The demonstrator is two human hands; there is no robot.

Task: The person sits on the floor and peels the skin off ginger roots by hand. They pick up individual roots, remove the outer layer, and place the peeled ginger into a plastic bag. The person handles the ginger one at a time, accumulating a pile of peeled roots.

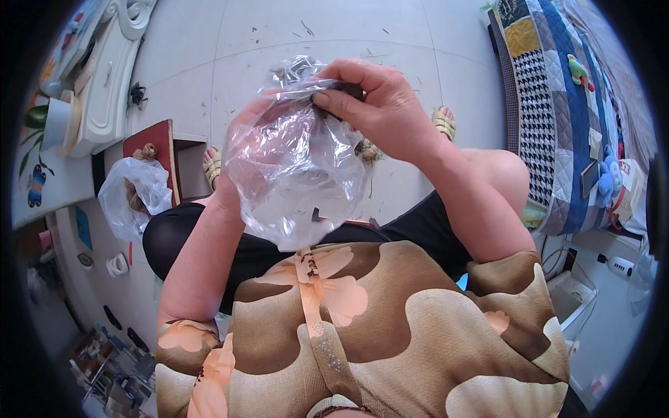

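A clear plastic bag (298, 177) hangs crumpled in front of me, held up between both hands. My right hand (381, 102) pinches its upper edge between thumb and fingers. A dark lump (349, 90) shows by those fingers; I cannot tell whether it lies inside the bag or is gripped with it. My left hand (250, 123) is on the bag's left side, seen blurred through the plastic, its fingertips hidden. Behind the bag, close to my right wrist, a brownish root-like clump (368, 150) is partly visible near the floor.
Left of my knee, a second plastic bag (137, 196) with brown knobbly roots (145, 152) rests against a red-topped stool (151, 138). Green scraps (307, 28) litter the tiled floor (329, 21). A white cabinet (107, 78) stands left; a quilt-covered bed (538, 89) stands right.
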